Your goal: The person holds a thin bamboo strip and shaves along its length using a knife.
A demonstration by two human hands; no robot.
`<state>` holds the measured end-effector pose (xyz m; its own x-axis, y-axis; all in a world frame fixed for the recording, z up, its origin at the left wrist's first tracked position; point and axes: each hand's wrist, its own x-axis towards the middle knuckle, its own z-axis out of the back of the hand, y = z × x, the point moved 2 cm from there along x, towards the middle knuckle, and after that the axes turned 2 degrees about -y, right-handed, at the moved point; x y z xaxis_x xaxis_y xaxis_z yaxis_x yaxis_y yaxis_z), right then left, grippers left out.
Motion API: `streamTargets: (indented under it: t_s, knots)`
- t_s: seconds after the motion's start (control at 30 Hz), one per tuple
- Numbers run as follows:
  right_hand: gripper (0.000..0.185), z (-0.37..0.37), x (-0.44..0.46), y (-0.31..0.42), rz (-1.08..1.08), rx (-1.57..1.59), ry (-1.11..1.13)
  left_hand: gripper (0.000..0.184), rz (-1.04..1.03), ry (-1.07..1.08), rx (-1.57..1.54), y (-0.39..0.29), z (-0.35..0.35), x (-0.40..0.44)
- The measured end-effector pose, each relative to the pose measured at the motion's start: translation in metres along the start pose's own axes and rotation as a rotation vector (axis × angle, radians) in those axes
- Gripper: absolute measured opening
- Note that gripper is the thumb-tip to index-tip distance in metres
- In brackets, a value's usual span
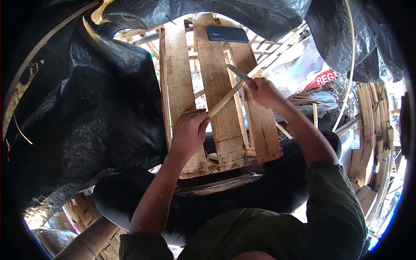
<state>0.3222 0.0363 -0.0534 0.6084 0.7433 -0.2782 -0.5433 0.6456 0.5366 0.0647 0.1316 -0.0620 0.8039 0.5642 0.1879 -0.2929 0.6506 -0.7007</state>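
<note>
A long pale strip of wood or bamboo (226, 99) slants up to the right above the wooden planks (223, 134). My left hand (190, 129) is closed round its lower end. In my right hand (262, 92) is a knife (238, 72), its blade pointing up and left, across or close beside the strip. Whether the blade touches the strip I cannot tell. The fingers of my right hand are wrapped round the knife's handle, which is mostly hidden.
A dark phone (227, 34) lies on the planks at the far end. Black plastic sheeting (104, 99) hangs at the left and top. Bundled bamboo strips (376, 130) stand at the right, and a printed sack (310, 71) lies beyond the planks. Gaps run between the planks.
</note>
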Motion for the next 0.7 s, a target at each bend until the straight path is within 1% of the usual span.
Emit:
streamTargets:
  t_s: [0.03,0.07,0.13,0.2,0.23,0.27,0.33,0.37,0.4,0.47,0.5,0.53,0.6,0.63,0.67,0.7]
  knots:
    - [0.045,0.007,0.012,-0.005,-0.142,0.054,0.175,0.009,0.009,0.021,-0.002,0.0,0.0,0.001]
    - [0.045,0.014,0.024,-0.016,-0.143,0.028,0.13,0.009,0.019,0.04,-0.002,0.0,0.001,0.001]
    - [0.042,0.017,0.034,-0.029,-0.125,-0.023,-0.083,0.009,0.023,0.031,-0.002,0.0,0.0,-0.001]
    - [0.042,-0.034,0.017,-0.044,0.489,-0.248,-0.192,0.009,0.029,0.013,-0.004,0.003,-0.001,0.0]
    - [0.044,-0.031,-0.001,-0.013,0.104,-0.106,-0.139,0.011,-0.02,-0.007,-0.004,0.004,-0.001,0.0]
    - [0.044,-0.012,-0.002,-0.004,0.102,-0.106,-0.138,0.013,-0.076,-0.024,-0.003,0.004,-0.001,0.0]
    - [0.049,0.012,0.01,-0.003,-0.113,-0.007,0.225,0.013,-0.056,-0.017,-0.014,0.003,-0.001,0.0]
    - [0.053,0.019,0.02,-0.015,-0.058,0.019,0.12,0.013,-0.03,-0.018,-0.019,0.003,-0.001,0.0]
    - [0.053,0.028,0.025,-0.015,-0.087,-0.031,0.002,0.013,-0.031,-0.02,-0.019,0.004,-0.001,0.0]
    - [0.051,-0.008,0.035,-0.045,0.148,-0.258,-0.031,0.012,-0.057,-0.057,-0.026,0.005,-0.003,-0.001]
    - [0.05,-0.01,-0.002,-0.004,-0.016,0.073,0.087,0.012,-0.055,-0.06,-0.026,0.005,-0.004,-0.002]
    - [0.051,-0.023,-0.006,-0.006,0.047,-0.041,-0.091,0.012,-0.044,-0.075,-0.03,0.005,-0.005,-0.003]
    - [0.046,0.005,0.004,-0.004,-0.095,0.051,0.201,0.012,-0.036,-0.082,-0.034,0.003,-0.003,-0.004]
    - [0.045,0.023,0.011,-0.003,-0.237,0.118,0.239,0.01,-0.017,-0.032,-0.012,0.0,-0.001,-0.001]
    - [0.044,0.019,0.05,-0.06,0.214,-0.042,0.098,0.008,0.005,0.017,0.01,-0.001,0.0,0.0]
    - [0.039,0.032,0.044,-0.047,-0.044,0.085,-0.033,0.008,0.009,0.014,0.011,0.0,0.0,0.0]
